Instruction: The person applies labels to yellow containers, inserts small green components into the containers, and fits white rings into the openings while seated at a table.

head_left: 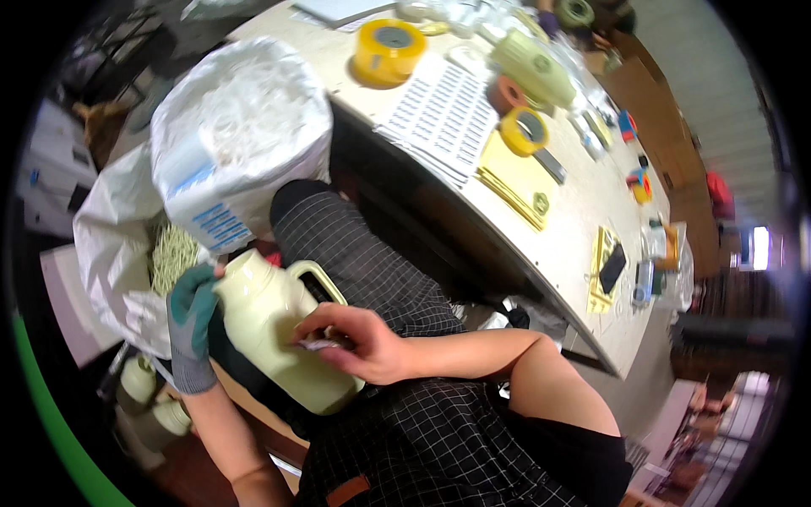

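A pale yellow-green jug (269, 314) with a looped handle lies tilted across my lap, its neck toward the upper left. My left hand (193, 306), in a green and grey glove, grips the jug by its neck. Bare, my right hand (361, 342) is closed over the jug's body below the handle. Its fingers pinch a small, thin, greyish-purple piece against or just above the surface; blur hides what it is. A dark checked apron (431, 439) covers my lap beneath the jug.
A white sack (253, 160) of clear plastic pieces stands ahead left, beside another sack (114, 241) with pale green strands (173, 258). Rightward, a worktable (583, 253) holds tape rolls (389, 52), printed sheets (441, 114), yellow sheets (515, 179) and another pale jug (530, 68). More jugs (139, 378) stand low left.
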Demonstrator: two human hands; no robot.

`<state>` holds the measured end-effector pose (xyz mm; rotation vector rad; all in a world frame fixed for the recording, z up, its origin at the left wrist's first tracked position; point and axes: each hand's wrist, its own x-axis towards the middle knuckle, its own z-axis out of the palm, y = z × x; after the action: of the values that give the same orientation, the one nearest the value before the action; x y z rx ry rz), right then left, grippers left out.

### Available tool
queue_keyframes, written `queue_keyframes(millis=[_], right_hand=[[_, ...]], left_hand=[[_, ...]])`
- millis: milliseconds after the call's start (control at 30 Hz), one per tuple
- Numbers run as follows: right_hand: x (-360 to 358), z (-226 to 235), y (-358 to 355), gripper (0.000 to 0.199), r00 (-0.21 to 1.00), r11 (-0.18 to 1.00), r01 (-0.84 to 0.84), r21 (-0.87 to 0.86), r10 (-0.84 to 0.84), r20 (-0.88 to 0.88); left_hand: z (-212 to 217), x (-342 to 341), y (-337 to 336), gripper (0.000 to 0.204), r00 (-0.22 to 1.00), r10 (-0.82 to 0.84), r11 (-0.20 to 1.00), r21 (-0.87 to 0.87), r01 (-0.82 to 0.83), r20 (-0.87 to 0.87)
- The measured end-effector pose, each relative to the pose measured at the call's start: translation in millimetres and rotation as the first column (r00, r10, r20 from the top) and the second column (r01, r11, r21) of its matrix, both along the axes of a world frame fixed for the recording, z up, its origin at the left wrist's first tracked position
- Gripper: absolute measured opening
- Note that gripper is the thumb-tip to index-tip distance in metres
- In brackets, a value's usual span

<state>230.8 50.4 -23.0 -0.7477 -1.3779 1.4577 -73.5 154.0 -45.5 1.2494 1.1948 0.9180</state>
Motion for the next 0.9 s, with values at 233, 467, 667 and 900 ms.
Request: queue_keyframes(millis=[233, 467, 667, 900], right_hand=[[179, 9, 3, 0.023, 0.819, 0.756, 0.573, -0.317, -0.546, 0.178], [403, -52, -29, 0.021, 0.003, 0.358, 0.877, 0.320, -0.670, 0.743], [425, -56, -1, 0.022, -0.211, 0.397, 0.759, 0.515, -0.599, 0.772], [445, -65, -7, 0.022, -0.111, 0.523, 0.626, 0.578, -0.674, 0.731]], left_hand=[[-77, 18, 10, 0.040, 0.585, 0.384, 0.859, 0.509, 0.058, -0.714], [42, 266, 23, 0.040, 0.820, -0.040, 0.593, 0.647, 0.480, -0.571], [-1, 477, 25, 0.055, 0.563, -0.390, 0.376, 0.432, 0.820, -0.729], [-30, 547, 32, 0.051, 0.324, -0.372, 0.362, 0.185, 0.913, -0.870]])
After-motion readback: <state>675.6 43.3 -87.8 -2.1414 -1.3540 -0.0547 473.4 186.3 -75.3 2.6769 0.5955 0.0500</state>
